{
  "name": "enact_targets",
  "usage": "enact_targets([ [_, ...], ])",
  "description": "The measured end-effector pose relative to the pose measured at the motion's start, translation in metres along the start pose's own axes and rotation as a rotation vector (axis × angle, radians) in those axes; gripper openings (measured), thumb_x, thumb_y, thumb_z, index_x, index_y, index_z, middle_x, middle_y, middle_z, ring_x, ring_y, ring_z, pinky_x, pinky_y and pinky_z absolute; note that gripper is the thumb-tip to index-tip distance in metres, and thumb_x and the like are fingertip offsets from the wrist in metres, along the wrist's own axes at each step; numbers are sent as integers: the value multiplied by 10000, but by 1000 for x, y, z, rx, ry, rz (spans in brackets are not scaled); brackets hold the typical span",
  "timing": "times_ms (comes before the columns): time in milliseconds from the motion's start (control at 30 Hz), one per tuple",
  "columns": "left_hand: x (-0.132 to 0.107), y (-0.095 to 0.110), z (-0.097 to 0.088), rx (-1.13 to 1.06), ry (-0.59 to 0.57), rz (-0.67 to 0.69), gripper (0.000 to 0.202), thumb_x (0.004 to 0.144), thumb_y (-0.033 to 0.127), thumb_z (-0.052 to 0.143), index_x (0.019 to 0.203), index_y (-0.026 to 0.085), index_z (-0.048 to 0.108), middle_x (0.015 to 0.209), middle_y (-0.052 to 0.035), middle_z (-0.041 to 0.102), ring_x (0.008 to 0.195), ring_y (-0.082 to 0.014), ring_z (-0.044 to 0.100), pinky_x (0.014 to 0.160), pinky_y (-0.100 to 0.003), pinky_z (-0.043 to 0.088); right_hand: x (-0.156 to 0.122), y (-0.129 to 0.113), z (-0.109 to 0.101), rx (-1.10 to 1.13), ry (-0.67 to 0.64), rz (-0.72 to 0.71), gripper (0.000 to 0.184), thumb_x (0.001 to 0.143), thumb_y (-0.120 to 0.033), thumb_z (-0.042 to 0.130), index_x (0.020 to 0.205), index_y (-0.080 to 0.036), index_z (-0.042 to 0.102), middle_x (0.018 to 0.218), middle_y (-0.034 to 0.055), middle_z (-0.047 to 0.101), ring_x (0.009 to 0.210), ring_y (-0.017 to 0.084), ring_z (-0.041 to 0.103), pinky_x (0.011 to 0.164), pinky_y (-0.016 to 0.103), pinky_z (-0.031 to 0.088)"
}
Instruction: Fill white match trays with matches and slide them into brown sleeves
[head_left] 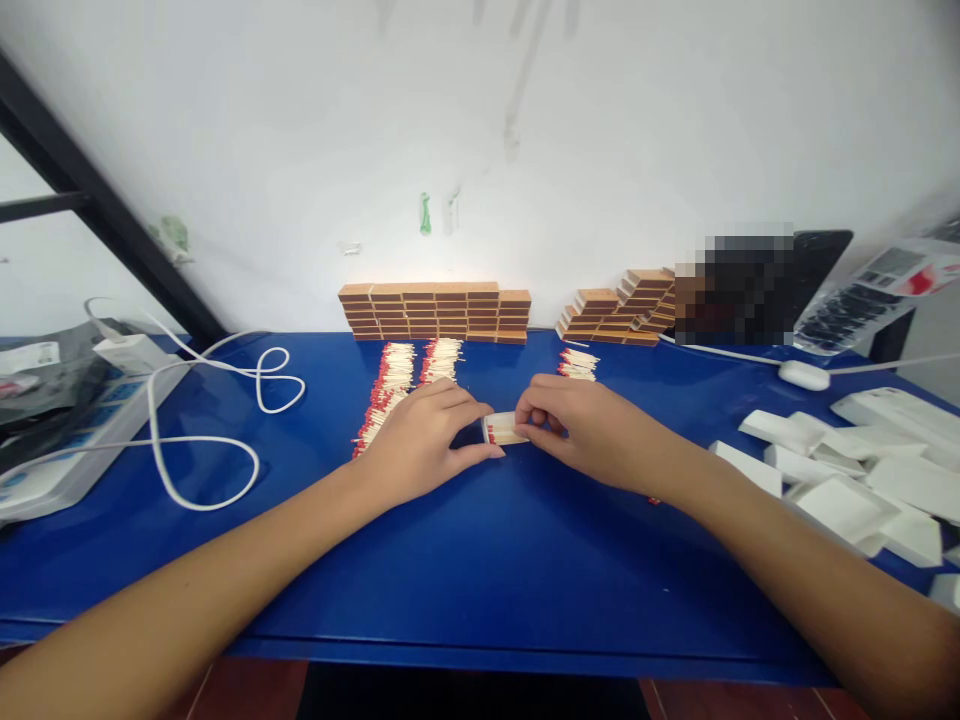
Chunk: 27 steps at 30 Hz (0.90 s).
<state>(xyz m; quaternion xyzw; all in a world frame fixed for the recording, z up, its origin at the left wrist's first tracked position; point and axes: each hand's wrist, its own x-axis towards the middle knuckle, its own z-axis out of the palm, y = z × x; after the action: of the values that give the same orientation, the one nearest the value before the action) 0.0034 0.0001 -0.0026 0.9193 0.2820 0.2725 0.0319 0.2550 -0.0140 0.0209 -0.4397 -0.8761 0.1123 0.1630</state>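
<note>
A small white matchbox tray (487,430) lies on the blue table between my hands, with red-tipped matches (504,428) in it. My left hand (424,440) has its thumb and forefinger on either side of the tray's left end. Over its right end, the fingers of my right hand (562,415) are pinched together on the matches, and that end is hidden. Loose matches (397,370) lie in a long pile behind my left hand, with a second pile (441,360) beside it. A smaller group of matches (577,364) shows behind my right hand.
Closed matchboxes (435,312) are stacked against the wall, with a stepped stack (619,310) further right. Empty white trays (847,490) are heaped at the right. A white cable (154,420) and a power strip (97,430) lie at the left. A dark screen (821,270) leans behind.
</note>
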Motion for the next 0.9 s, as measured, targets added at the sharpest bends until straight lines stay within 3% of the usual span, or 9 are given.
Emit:
enact_targets([
  [200,0,1,0,-3,-18,-32,360,963,483,764,1170,191,719,1014,-74,737,979,-267,672,871,-417,534,1,2,-14,28,26,6,146,966,-298,595,900,-227,704,863,53,695,725,182,595,669,315,429],
  [367,0,0,0,-4,-15,-32,348,966,468,765,1170,189,723,1008,-71,745,988,-270,676,876,-420,538,-3,45,-52,-47,86,204,254,955,-455,608,919,-236,732,800,64,724,705,203,602,653,333,431],
  [467,-1,-1,0,-11,-22,-31,351,966,459,768,1178,183,724,1004,-71,741,987,-270,675,869,-424,541,-7,76,-64,-73,-24,327,252,893,-455,660,959,-228,749,830,74,741,743,229,638,674,348,449],
  [567,0,-1,-1,-9,-27,-40,334,970,452,765,1171,188,732,1010,-73,739,978,-268,670,860,-427,540,-9,92,-62,26,-134,366,310,831,-502,720,974,-230,759,846,67,754,765,236,667,685,344,469],
  [700,0,-2,-2,7,-20,-49,321,965,451,772,1166,204,736,1021,-74,743,986,-271,676,861,-422,541,-9,97,-58,108,-249,359,361,803,-574,735,908,-230,753,810,55,754,753,223,673,671,329,479],
  [900,1,-2,-1,6,-19,-52,332,957,448,784,1175,203,730,1017,-71,749,994,-275,684,860,-420,543,-14,97,-65,102,-315,369,393,792,-621,752,857,-233,761,820,67,771,748,230,672,661,333,496],
])
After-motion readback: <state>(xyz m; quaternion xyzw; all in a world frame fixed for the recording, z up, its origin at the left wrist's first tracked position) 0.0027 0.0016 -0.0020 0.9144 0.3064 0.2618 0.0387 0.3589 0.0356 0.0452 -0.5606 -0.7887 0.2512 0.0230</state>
